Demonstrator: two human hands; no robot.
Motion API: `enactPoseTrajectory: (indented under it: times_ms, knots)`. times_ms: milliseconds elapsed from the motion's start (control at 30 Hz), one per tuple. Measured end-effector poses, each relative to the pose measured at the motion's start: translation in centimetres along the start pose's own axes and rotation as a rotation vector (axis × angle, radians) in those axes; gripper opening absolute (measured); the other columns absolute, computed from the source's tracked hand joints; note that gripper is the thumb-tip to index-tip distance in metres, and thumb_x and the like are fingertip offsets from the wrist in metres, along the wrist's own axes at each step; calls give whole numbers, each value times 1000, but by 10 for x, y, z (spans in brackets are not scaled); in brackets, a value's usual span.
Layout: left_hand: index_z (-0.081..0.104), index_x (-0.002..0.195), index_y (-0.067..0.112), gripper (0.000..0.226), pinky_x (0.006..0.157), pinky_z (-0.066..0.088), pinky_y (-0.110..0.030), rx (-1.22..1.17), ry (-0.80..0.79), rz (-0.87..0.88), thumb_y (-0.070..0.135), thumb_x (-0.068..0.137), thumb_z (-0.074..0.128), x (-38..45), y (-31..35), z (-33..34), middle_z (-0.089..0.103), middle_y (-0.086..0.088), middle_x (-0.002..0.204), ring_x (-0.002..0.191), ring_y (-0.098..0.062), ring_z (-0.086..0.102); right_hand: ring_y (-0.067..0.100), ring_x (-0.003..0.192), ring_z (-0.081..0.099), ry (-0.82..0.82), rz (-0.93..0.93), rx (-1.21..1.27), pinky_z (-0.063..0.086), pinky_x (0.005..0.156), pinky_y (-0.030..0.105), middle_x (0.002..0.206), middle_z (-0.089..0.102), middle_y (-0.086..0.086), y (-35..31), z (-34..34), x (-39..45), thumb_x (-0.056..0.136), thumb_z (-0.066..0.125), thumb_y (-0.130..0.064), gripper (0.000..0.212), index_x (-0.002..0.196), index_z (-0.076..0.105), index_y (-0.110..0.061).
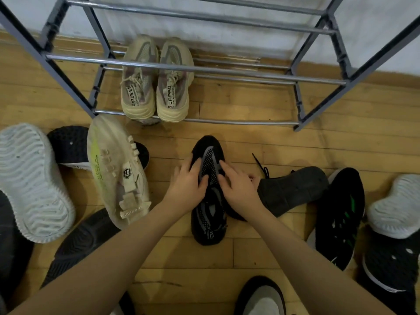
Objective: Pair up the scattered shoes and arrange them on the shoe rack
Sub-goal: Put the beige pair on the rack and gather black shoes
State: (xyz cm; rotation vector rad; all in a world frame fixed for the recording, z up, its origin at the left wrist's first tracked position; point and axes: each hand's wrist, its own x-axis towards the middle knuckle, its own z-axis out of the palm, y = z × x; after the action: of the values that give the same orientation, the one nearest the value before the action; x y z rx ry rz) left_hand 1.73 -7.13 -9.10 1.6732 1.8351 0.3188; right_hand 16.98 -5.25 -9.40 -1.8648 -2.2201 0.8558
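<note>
A black knit shoe with grey mesh [208,221] lies on the wooden floor in front of the metal shoe rack [197,68], toe toward the rack. My left hand [187,186] grips its left side with fingers curled over the upper. My right hand [238,188] lies on its right side, fingers spread on the mesh. A dark shoe on its side [293,190] shows its sole just right of my right hand. A beige pair [156,80] stands together on the rack's lowest tier.
Loose shoes ring the spot: a cream strapped sneaker [118,173] and a white-soled shoe [29,180] at left, a black shoe with green marks [341,219] and a white-soled shoe [395,208] at right, dark shoes near the bottom edge. The rack's upper bars hang overhead.
</note>
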Motion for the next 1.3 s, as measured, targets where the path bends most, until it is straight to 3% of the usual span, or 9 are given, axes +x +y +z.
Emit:
enactPoseTrajectory:
  times_ms: [67,167,400,600,767,900,1000,1133,1300]
  knots:
    - [20,147,23,57,108,20,-48,153,-85,14,41,96,37,2,-6,3,7,-1,156,132,-32,23,10,133,32,-48,13,-52,10,105,43,151,31,-9,5,0,0,99,32,-38,45,143,30,-34]
    - [18,146,27,56,108,18,-49,237,-68,25,45,96,34,1,-9,-3,10,1,156,134,-30,21,9,129,35,-43,-18,-50,10,104,41,145,39,-11,10,-5,-4,99,32,-37,43,142,31,-36]
    - [31,142,23,52,109,11,-41,206,-9,241,44,95,36,-9,38,-2,22,1,153,137,-21,14,7,130,35,115,6,-99,8,103,32,144,41,-11,47,-39,-30,98,37,-38,41,138,42,-31]
    - [35,141,21,50,108,11,-39,283,-70,445,43,96,35,-2,81,22,30,2,150,135,-19,24,9,136,27,141,95,-127,4,105,30,146,39,-6,99,-73,-42,97,42,-36,42,138,42,-28]
    - [18,146,17,63,105,21,-42,434,-154,400,50,95,31,9,102,50,30,-5,149,131,-26,31,14,144,3,2,-21,-394,-16,108,43,154,20,-11,127,-76,-41,93,39,-52,55,144,26,-35]
    - [25,145,24,50,101,23,-40,290,-247,293,40,98,32,16,105,68,37,0,146,127,-25,37,23,145,3,62,-78,-435,-26,106,41,149,32,-9,137,-76,-45,90,45,-53,56,141,33,-33]
    - [43,137,26,39,92,24,-33,121,-127,320,30,98,40,17,103,71,51,2,131,119,-21,45,32,141,19,125,-132,-404,-18,110,42,134,51,-3,141,-73,-52,86,55,-49,51,132,49,-28]
    - [59,123,22,31,88,23,-32,-29,-9,353,23,93,53,13,107,68,60,2,117,111,-19,50,32,131,37,233,-120,-412,2,112,47,123,58,-2,141,-74,-60,85,44,-50,46,125,55,-29]
    - [71,102,15,24,77,24,-32,161,201,738,21,85,55,26,109,40,66,-4,102,93,-19,50,30,123,43,395,-153,-356,13,106,43,120,57,1,132,-90,-52,90,48,-40,36,121,58,-26]
